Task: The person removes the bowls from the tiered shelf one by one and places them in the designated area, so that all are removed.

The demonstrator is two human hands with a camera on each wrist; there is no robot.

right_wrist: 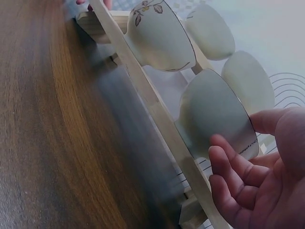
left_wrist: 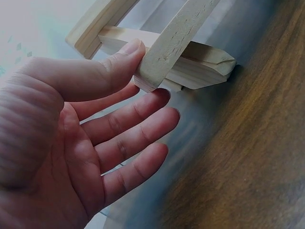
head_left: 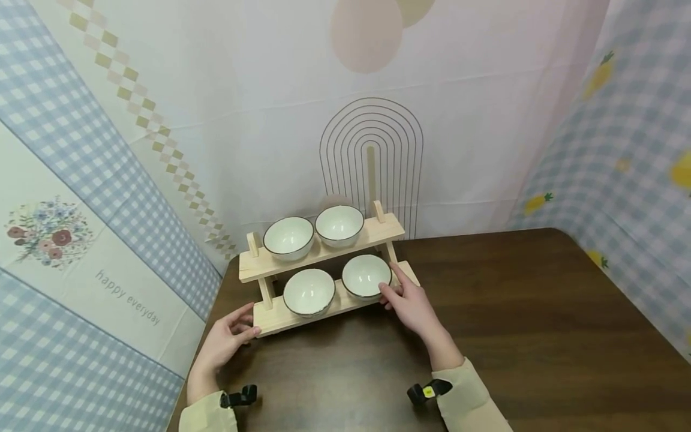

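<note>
A two-tier light wooden rack (head_left: 268, 318) stands on the table with two white, dark-rimmed bowls on each tier. At the lower shelf's left end, my left hand (head_left: 222, 341) pinches the wood; the left wrist view has the thumb (left_wrist: 129, 50) over its edge and the other fingers below. My right hand (head_left: 408, 305) holds the right bowl (head_left: 367, 276) of the lower tier by its right side, with fingertips (right_wrist: 218, 155) against its outer wall. Beside it sits the lower left bowl (head_left: 309, 292), which carries a leaf pattern (right_wrist: 147, 10).
On the upper tier rest a left bowl (head_left: 288, 237) and a right bowl (head_left: 339, 225), between upright end pegs (head_left: 379, 211). The dark brown wooden table (head_left: 513, 312) extends to the right. Printed cloth (head_left: 259, 78) hangs behind it, with checked cloth on both sides.
</note>
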